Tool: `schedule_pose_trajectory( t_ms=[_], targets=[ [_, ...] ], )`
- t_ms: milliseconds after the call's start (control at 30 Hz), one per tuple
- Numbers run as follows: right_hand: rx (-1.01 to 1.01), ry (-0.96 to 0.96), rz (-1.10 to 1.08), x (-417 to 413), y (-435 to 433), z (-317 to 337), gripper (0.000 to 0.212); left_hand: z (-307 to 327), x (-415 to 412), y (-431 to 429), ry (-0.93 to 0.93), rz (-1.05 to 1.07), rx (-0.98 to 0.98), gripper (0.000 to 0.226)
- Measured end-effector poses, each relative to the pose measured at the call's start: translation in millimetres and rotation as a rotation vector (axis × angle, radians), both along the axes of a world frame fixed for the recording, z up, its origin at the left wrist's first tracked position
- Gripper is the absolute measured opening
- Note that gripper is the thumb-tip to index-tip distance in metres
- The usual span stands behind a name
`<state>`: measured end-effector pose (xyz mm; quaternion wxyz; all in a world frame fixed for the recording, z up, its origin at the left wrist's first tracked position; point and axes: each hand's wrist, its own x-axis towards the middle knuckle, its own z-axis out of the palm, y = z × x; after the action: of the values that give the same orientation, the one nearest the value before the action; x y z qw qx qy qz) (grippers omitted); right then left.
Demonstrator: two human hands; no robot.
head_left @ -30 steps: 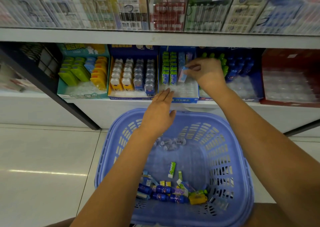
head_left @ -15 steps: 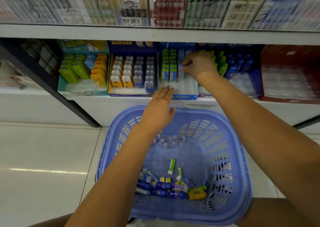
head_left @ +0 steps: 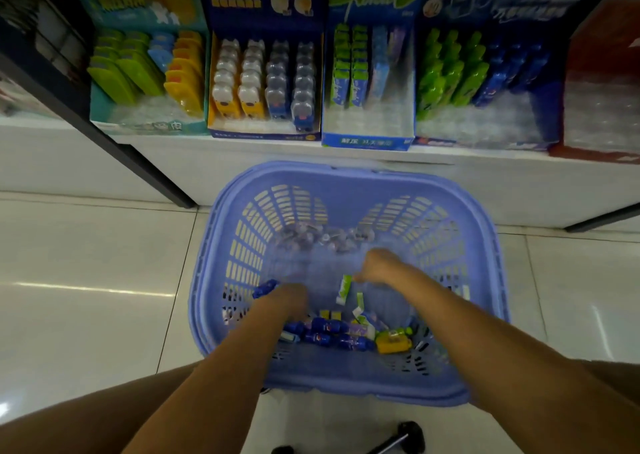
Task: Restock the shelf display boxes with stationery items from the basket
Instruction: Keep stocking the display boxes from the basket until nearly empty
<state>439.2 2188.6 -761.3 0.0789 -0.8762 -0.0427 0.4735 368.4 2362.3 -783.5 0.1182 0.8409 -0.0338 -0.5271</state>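
Observation:
A lilac plastic basket (head_left: 485, 280) stands on the floor below the shelf. Loose stationery lies at its near end: blue bottle-shaped pieces (head_left: 329, 335), a yellow one (head_left: 393, 344), small green-and-white packs. Both my hands are down inside it, blurred by motion. My left hand (head_left: 289, 299) grips a blue bottle-shaped piece (head_left: 265, 287) that sticks out to its left. My right hand (head_left: 379, 266) has curled fingers pinching the top of a green-and-white pack (head_left: 344, 289). On the shelf, the blue display box (head_left: 367, 140) holds green packs and has bare room in front.
Beside it stand a teal box (head_left: 138, 126), a dark-blue box of bear-shaped items (head_left: 263, 133), a box of green and blue bottles (head_left: 485, 141) and a red box (head_left: 602, 72). Clear small pieces (head_left: 322, 237) lie at the basket's far end. A dark shelf post (head_left: 104, 134) slants left.
My right hand has left the blue display box and dropped into the basket. My left hand has gone down from the basket's far rim to the items. The view has tilted downward.

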Motion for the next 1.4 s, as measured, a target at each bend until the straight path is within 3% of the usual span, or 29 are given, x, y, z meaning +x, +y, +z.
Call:
schedule_pose_trajectory(
  t_ms=[67,167,333,433,600,700,800,900,1000,1067,1133,1233,1333,1400],
  targets=[
    [-0.037,0.033,-0.106,-14.6,-3.2,-33.9,0.048,-10.1,-4.4,2.4,0.073,-0.013,0.03,0.037],
    [0.033,-0.072,-0.243,-31.2,-2.3,-64.6,0.056,-13.3,0.9,-0.9,0.058,0.0,0.029,0.038],
    [0.048,-0.068,-0.196,-17.3,7.4,-78.8,0.02,-25.2,8.4,-9.7,-0.053,0.066,0.066,0.028],
    [0.083,-0.098,-0.332,2.9,0.5,-71.5,0.011,-35.3,25.5,-24.0,-0.114,0.197,0.036,0.033],
    [0.189,-0.226,-0.448,20.8,-30.3,-39.9,0.028,-60.9,30.6,-59.7,-0.11,0.377,0.035,0.041],
    [0.303,-0.223,-0.52,20.7,-41.7,-21.9,0.021,-71.3,21.6,-68.9,-0.208,0.345,0.095,0.047],
    [0.401,-0.173,-0.686,20.4,-48.7,-3.4,0.013,-68.8,21.4,-68.6,-0.229,0.341,0.082,0.036],
    [0.544,-0.054,-0.797,19.1,-51.8,20.2,0.017,-52.7,27.5,-63.7,-0.188,0.582,-0.089,0.021],
    [0.743,0.064,-0.862,18.3,-53.6,44.0,0.031,-18.8,43.3,-57.4,-0.128,1.006,-0.41,0.036],
    [0.839,0.07,-0.879,20.7,-54.0,60.6,0.033,12.0,53.8,-56.2,-0.032,1.331,-0.643,0.029],
    [0.906,-0.005,-0.873,25.9,-52.0,78.7,0.027,47.6,59.9,-53.0,0.022,1.514,-0.871,0.024],
    [0.861,-0.225,-0.758,31.1,-45.9,108.2,0.016,91.1,61.0,-43.5,-0.076,1.458,-1.016,0.024],
    [0.73,-0.455,-0.646,34.4,-35.7,134.7,0.034,123.9,55.5,-39.4,-0.329,1.151,-1.009,0.031],
    [0.735,-0.54,-0.631,33.3,-25.1,150.1,0.038,141.4,51.3,-41.7,-0.443,0.992,-1.011,0.018]
  ],
)
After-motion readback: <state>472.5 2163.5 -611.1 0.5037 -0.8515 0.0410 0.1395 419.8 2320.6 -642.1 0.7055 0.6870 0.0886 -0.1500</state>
